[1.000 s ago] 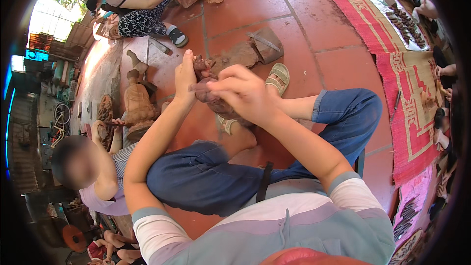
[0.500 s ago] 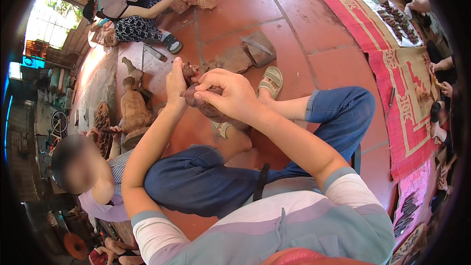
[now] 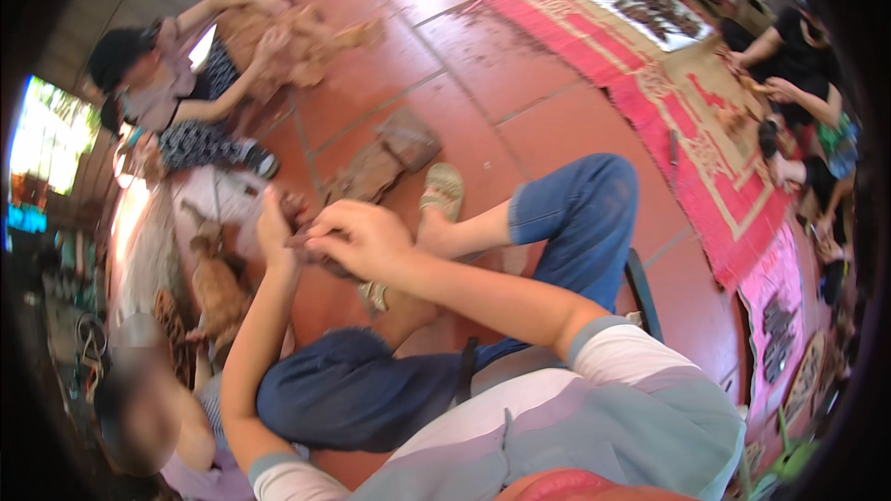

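Observation:
My left hand (image 3: pixel 277 232) is closed around a small reddish-brown carving (image 3: pixel 296 210), probably wood, held above the floor between my knees. From the right, my right hand (image 3: pixel 364 237) comes over the carving with thumb and fingers pinched together. A short dark stub shows at those fingertips; blur keeps me from telling whether it is a separate piece. Much of the carving is hidden behind my right hand. Below my hands are my sandalled feet, one sandal (image 3: pixel 442 189) showing clearly. Just beyond lie brown blocks (image 3: pixel 406 141) on the tiles.
At the far left a person (image 3: pixel 148 83) handles a large carved figure (image 3: pixel 269 42). Another person (image 3: pixel 190 436) sits close on my left, by a standing wooden statue (image 3: pixel 218 289). A red patterned mat (image 3: pixel 640 83) runs along the right, with more people behind it. Dark tools lie on a pink sheet (image 3: pixel 763 292).
My view has swung, so the scene sits further left and lower. Both hands stay together at the carving. The person at the far left now has both arms over the large figure.

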`<state>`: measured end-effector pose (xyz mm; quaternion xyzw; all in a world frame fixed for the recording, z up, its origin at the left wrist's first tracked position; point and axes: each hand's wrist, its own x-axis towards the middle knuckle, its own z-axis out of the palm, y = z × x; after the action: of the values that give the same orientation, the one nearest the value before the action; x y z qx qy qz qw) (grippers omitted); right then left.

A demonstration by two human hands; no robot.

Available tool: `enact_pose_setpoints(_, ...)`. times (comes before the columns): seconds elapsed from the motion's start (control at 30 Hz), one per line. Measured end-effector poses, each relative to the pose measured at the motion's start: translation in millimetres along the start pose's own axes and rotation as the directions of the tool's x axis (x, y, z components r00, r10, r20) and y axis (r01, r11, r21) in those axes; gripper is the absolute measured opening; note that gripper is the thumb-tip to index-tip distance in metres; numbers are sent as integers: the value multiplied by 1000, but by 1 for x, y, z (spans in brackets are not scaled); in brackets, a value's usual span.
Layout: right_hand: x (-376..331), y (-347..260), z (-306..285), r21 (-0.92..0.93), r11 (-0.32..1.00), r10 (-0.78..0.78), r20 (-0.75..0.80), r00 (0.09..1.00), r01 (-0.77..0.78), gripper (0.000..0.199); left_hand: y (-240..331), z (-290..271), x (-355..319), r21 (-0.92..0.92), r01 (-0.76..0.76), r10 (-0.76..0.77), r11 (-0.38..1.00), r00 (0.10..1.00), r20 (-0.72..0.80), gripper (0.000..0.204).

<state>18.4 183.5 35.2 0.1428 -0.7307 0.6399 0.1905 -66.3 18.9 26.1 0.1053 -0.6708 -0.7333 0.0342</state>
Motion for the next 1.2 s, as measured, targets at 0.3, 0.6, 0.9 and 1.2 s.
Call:
enact_pose_setpoints(0.3, 14, -11, -6, 155, 947, 282, 14, 959, -281, 17, 5, 3, -1, 6, -31, 31, 999, 999, 27, 43)
enact_pose_setpoints(0.6, 20, -8, -8, 65, 979, 187, 107, 976, -195, 17, 5, -3, -4, -70, -37, 42, 997, 996, 85, 45)
enact_pose_setpoints(0.9, 8, -6, -11, 82, 997, 5, 86, 996, -12, 17, 7, 0, -5, -7, -6, 6, 1000, 1000, -5, 46)
enact_pose_setpoints(1.2, 16, -15, -8, 61, 994, 85, 41, 996, -87, 10, 1, -2, 2, -29, -25, 24, 999, 999, -24, 44)
